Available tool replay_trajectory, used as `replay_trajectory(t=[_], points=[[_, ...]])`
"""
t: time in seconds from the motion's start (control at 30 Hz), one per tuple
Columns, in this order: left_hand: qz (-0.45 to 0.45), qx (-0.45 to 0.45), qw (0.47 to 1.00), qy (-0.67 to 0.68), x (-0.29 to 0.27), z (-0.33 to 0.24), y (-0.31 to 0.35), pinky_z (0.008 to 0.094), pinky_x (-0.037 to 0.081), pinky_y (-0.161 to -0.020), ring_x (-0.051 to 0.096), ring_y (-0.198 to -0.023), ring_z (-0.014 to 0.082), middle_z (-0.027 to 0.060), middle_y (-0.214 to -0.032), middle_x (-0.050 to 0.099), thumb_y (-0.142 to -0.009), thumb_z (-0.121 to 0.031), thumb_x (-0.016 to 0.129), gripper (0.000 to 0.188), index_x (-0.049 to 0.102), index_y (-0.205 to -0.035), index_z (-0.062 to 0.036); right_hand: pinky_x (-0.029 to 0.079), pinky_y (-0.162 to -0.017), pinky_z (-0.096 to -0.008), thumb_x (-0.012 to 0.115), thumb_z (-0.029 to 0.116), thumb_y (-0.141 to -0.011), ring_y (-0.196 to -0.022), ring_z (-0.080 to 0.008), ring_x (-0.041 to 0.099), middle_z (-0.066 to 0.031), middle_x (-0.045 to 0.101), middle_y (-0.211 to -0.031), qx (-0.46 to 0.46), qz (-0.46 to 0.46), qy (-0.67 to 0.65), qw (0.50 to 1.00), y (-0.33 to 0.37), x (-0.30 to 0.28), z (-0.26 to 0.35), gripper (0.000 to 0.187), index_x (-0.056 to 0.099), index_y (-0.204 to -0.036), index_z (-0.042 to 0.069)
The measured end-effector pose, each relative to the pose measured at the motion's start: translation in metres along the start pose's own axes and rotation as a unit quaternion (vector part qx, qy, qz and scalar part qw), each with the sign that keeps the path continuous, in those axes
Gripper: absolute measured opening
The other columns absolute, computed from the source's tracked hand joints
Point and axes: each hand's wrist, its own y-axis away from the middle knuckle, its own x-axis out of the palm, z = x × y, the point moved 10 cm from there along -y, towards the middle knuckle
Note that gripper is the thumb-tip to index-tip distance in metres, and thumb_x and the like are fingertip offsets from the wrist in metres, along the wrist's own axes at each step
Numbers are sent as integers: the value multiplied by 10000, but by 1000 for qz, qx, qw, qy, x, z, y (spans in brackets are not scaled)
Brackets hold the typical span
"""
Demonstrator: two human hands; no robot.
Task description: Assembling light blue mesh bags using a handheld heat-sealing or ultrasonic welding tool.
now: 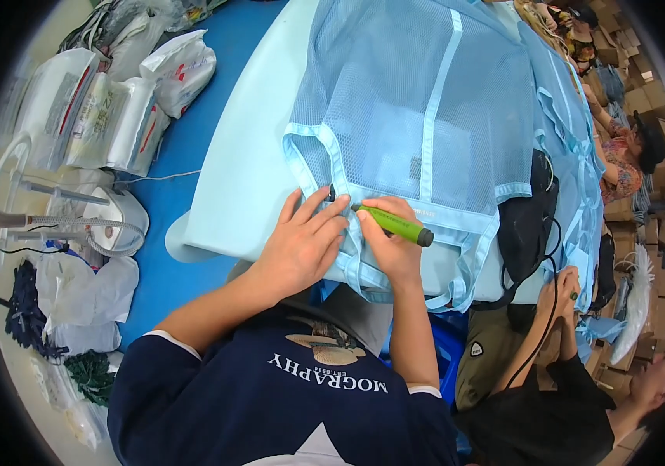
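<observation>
A light blue mesh bag [394, 101] with pale blue straps is spread on a white rounded board [239, 171]. My left hand [305, 237] lies flat on its near trimmed edge, fingers apart, pressing the fabric. Close to the left fingertips is a small black piece [331, 193], too small to make out. My right hand [394, 248] grips a thick green marker pen [396, 225] with black ends. Its narrow end points left, at the trim beside my left fingers. Below both hands, loose strap loops [359, 276] hang at the board's near edge.
To the right, a co-worker's hands [565, 291] are near more blue mesh fabric [573, 140]. A black bag [525, 221] lies between us. White plastic packages [126, 116] and a white appliance [115, 221] with a hose stand left, beside the blue surface [165, 256]. Cardboard boxes [662, 233] are stacked far right.
</observation>
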Motion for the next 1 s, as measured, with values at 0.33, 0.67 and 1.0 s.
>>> replay_trajectory(t=[0.33, 0.67, 1.0], points=[[-1, -11, 1000, 11, 1, 2, 3, 545, 274, -1071, 402, -1314, 341, 133, -1388, 473, -847, -102, 590, 260, 580, -1097, -33, 484, -750, -367, 749, 67, -718, -855, -265, 610, -108, 674, -867, 19, 30, -28, 999, 0, 1, 2, 183, 694, -891, 40], [15, 0, 1000, 4, 2, 1, 1, 539, 288, -1064, 405, -1310, 343, 133, -1401, 462, -827, -98, 615, 276, 611, -1094, -26, 463, -802, -362, 766, 81, -702, -912, -251, 596, -88, 667, -895, -7, 0, 12, 1000, 1, -1, 0, 232, 701, -924, 82], [15, -3, 1000, 2, 1, 0, 0, 536, 294, -1063, 407, -1309, 335, 127, -1395, 470, -830, -95, 609, 260, 612, -1084, -40, 437, -816, -370, 770, 84, -688, -909, -240, 597, -68, 678, -868, -5, 2, -9, 1000, 1, 0, 4, 205, 703, -882, 73]])
